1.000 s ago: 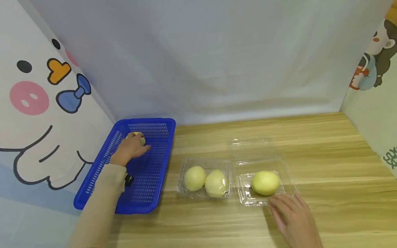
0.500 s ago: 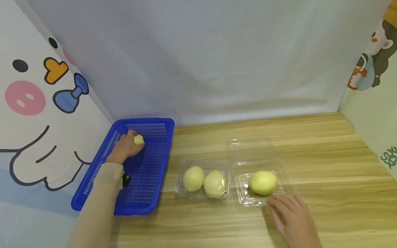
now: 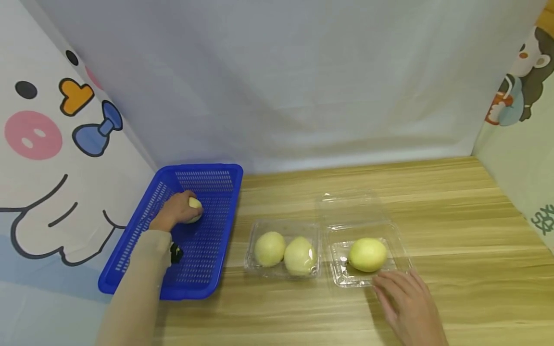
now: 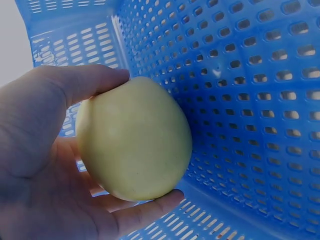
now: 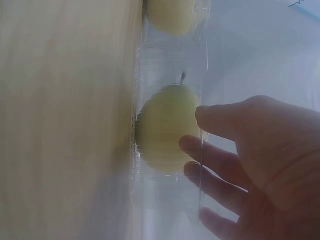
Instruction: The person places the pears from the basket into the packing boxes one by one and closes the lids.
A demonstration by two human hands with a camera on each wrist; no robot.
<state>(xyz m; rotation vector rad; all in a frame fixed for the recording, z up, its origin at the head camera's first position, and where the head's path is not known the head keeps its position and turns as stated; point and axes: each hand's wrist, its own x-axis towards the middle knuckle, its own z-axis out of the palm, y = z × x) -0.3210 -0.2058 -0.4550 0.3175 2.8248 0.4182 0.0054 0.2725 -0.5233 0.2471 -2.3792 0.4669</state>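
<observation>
Inside the blue basket (image 3: 212, 269), my left hand (image 3: 173, 212) grips a pale yellow-green pear (image 4: 135, 140), with the thumb on one side and fingers curled round the other. The pear is close to the perforated basket surface; whether they touch cannot be told. My right hand (image 3: 411, 305) is at the near right edge of an open clear plastic clamshell box (image 3: 339, 280), its fingers loosely bent and spread at the rim. One pear (image 3: 368, 254) lies on its side in that box, stem visible in the right wrist view (image 5: 167, 130).
Left of the open box stands another clear plastic box (image 3: 255, 272) with two pears (image 3: 270, 249) inside. The open box's lid (image 3: 352, 209) lies back on the wooden table (image 3: 467, 216). A grey cloth (image 3: 311, 86) hangs behind; a small dark object (image 3: 175, 253) shows beside the left wrist.
My left hand has closed round the pear in the basket and brought it slightly nearer. The right hand stays at the open box's edge.
</observation>
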